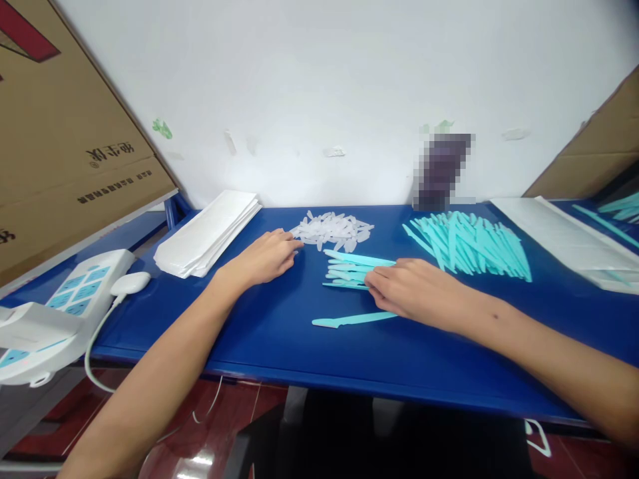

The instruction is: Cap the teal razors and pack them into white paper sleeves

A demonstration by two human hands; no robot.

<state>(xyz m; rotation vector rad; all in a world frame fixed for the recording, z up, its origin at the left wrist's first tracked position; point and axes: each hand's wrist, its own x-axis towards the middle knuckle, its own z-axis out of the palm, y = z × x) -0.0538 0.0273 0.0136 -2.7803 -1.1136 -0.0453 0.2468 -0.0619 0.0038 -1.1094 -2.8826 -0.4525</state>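
Note:
My left hand (pixel 267 256) lies on the blue table (pixel 279 339), fingers curled, its fingertips at the near edge of a heap of small clear plastic caps (pixel 332 229). Whether it pinches a cap is hidden. My right hand (pixel 412 289) rests palm down, fingers closed over the ends of a small bundle of turquoise plastic blades (pixel 349 269). One single turquoise blade (pixel 352 320) lies loose on the table just below that hand.
A large fan of turquoise blades (pixel 469 243) lies behind the right hand. White paper sleeves are stacked at the back left (pixel 207 233) and right (pixel 564 243). A white device with blue buttons (pixel 54 313) and cardboard boxes (pixel 64 146) stand at left.

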